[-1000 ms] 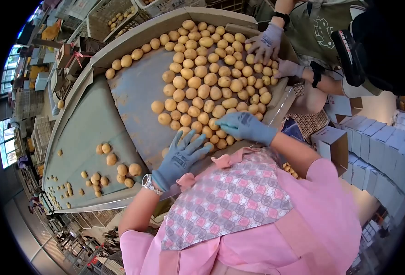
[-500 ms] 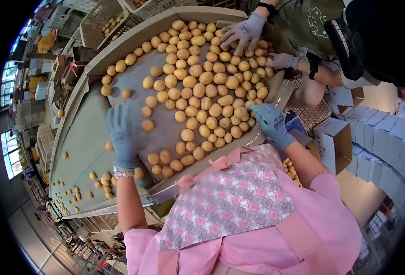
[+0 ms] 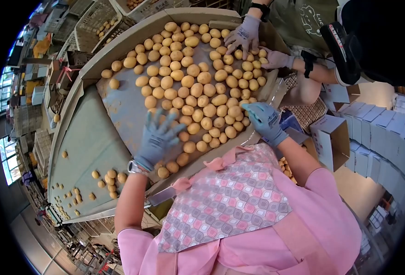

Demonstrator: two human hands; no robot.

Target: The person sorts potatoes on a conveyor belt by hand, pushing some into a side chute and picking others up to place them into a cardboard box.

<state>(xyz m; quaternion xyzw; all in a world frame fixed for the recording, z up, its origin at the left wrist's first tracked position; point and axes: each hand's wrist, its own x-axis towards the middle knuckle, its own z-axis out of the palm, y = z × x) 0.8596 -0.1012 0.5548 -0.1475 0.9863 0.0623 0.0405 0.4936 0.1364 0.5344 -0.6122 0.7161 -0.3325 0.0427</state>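
Note:
Many round, yellow-tan potatoes [image 3: 193, 70] lie in a loose layer on the grey sorting surface [image 3: 122, 107]. My left hand [image 3: 159, 140], in a blue-grey glove, is spread open among the potatoes at the near left side of the pile, its fingertips touching several. At the pile's right edge, my right hand [image 3: 264, 121], also gloved, reaches in with fingers stretched left against the potatoes. I see nothing held in it, though its palm side is hidden.
Opposite, a co-worker's gloved hands [image 3: 244, 36] touch the far right potatoes. More potatoes lie on the green belt [image 3: 85, 137] at left. A raised rim [image 3: 161, 17] borders the surface. Open cartons [image 3: 333, 140] and stacked white boxes [image 3: 372, 123] stand right; plastic crates [image 3: 94, 27] stand behind.
My left hand has moved right from the belt's edge into the pile, and potatoes there have shifted. My right hand has moved slightly left. The co-worker's hands stay by the far right potatoes.

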